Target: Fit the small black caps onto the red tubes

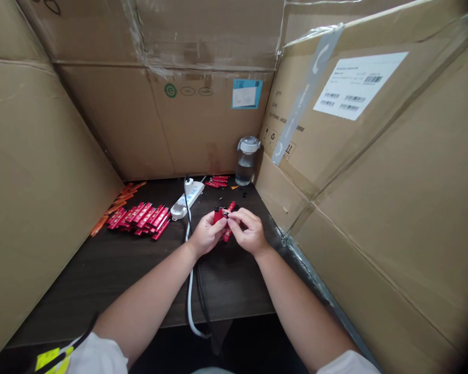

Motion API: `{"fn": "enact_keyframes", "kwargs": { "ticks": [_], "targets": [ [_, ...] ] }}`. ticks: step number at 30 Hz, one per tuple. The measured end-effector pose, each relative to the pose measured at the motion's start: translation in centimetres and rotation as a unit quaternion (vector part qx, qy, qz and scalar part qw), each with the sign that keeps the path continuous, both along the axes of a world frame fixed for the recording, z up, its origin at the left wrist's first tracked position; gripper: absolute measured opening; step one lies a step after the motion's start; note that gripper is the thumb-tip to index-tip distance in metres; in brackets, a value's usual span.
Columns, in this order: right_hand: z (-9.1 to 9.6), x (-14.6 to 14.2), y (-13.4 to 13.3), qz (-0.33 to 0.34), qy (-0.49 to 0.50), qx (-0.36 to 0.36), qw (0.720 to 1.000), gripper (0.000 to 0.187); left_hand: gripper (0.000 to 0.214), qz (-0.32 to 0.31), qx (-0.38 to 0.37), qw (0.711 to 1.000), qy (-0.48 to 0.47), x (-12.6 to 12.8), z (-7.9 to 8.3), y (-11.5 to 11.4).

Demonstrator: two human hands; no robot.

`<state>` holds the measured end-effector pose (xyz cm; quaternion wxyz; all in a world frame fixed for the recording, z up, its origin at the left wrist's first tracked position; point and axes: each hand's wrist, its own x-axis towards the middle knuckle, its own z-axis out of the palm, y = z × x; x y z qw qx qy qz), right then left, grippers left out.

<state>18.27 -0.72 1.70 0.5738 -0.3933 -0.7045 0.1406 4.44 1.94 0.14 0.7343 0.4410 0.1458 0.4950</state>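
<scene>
My left hand is closed around a red lighter with a black top, held upright above the table. The fingers of my right hand are pinched on a small black-and-metal part at the lighter's upper end; its exact kind is too small to make out. Just behind the hands lies another red lighter, partly covered by my fingers. To the left is a heap of red lighters with gold print and black ends.
Orange pieces line the left cardboard wall. A white power strip with cables running toward me lies mid-table. Farther back are several red lighters, small black bits and a water bottle. Cardboard boxes enclose the dark table.
</scene>
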Motion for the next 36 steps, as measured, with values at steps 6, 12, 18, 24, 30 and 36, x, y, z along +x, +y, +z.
{"fn": "enact_keyframes", "kwargs": {
  "ticks": [6,12,18,24,30,36],
  "targets": [
    [-0.3,0.1,0.1,0.015,0.006,0.016,1.000,0.018,0.025,0.009,0.001,1.000,0.009,0.0,-0.1,0.1],
    [-0.2,0.2,0.2,0.012,0.013,0.003,1.000,0.016,0.024,0.028,0.010,0.999,0.042,-0.1,-0.1,0.2],
    [-1.2,-0.3,0.8,0.025,0.120,-0.116,0.986,0.014,0.028,0.057,0.017,0.990,0.126,0.0,0.5,0.0],
    [-2.5,-1.0,2.2,0.068,0.266,-0.250,0.928,0.021,0.025,0.108,0.011,0.958,0.266,-0.2,1.5,0.6],
    [-2.5,-1.2,3.2,0.078,0.438,-0.403,0.800,0.017,0.009,0.107,0.049,0.867,0.485,0.5,3.8,2.3],
    [-2.1,-0.1,3.6,0.049,0.519,-0.444,0.729,0.014,0.022,0.080,0.090,0.822,0.557,2.8,5.2,5.2]
  ]
}}
